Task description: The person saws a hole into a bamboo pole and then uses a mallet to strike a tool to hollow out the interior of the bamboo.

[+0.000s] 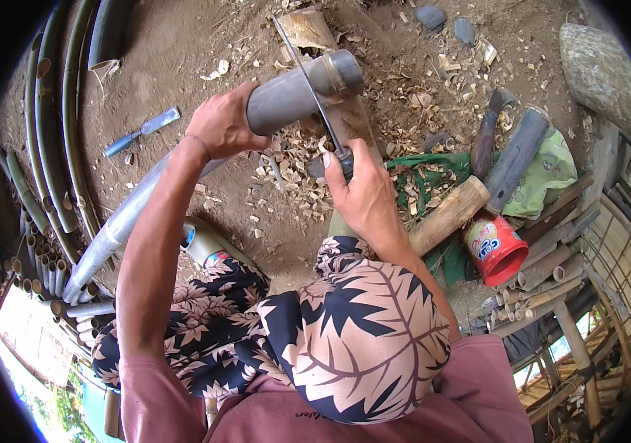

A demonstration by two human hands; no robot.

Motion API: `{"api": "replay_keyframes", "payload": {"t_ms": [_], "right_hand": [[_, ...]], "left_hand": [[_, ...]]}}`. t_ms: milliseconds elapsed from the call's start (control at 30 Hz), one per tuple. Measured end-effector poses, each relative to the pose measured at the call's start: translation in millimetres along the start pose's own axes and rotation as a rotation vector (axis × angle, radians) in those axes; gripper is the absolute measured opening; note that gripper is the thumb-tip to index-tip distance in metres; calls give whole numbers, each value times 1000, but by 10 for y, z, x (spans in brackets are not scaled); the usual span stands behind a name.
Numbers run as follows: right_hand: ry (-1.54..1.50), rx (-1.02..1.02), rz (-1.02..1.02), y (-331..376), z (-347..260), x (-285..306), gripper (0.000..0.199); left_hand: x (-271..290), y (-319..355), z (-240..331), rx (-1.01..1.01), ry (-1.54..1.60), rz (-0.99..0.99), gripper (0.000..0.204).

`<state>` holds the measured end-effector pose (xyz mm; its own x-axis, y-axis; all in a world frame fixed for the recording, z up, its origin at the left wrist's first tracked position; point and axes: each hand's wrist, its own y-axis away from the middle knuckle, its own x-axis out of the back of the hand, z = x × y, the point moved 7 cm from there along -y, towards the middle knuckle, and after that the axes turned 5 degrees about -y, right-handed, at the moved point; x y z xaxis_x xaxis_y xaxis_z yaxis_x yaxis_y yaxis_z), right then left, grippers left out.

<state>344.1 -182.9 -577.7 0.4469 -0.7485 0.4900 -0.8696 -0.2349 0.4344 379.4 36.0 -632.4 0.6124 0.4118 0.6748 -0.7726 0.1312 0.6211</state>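
Two hands work above my patterned knees: my right hand (360, 193) grips the handle of a long knife (307, 77), fingers wrapped tight, and my left hand (221, 122) closes around a grey bamboo pole (286, 96). The blade rests across the pole's far end, over a wooden block (330, 74) ringed with shavings (293, 166). Farther right lie a wooden mallet (448, 214) and a red tub (496, 251).

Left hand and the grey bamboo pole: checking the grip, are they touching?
Touching. The head view shows the left hand wrapped around the grey bamboo pole, fingers curled over it with no gap, while the right hand holds a blade.
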Motion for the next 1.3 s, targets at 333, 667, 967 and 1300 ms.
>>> {"api": "replay_keyframes", "payload": {"t_ms": [333,667,967,1300], "right_hand": [[-29,5,-1,0,22,-28,28],[-110,6,4,183,374,-62,34],[108,-69,487,716,1201,591,47],[787,194,739,250,1518,549,65]], "left_hand": [[-90,-142,-160,-44,307,-216,81],[-299,-239,-233,78,773,-823,82],[233,-123,-205,32,196,-130,93],[-312,389,-144,92,-373,718,70]]}}
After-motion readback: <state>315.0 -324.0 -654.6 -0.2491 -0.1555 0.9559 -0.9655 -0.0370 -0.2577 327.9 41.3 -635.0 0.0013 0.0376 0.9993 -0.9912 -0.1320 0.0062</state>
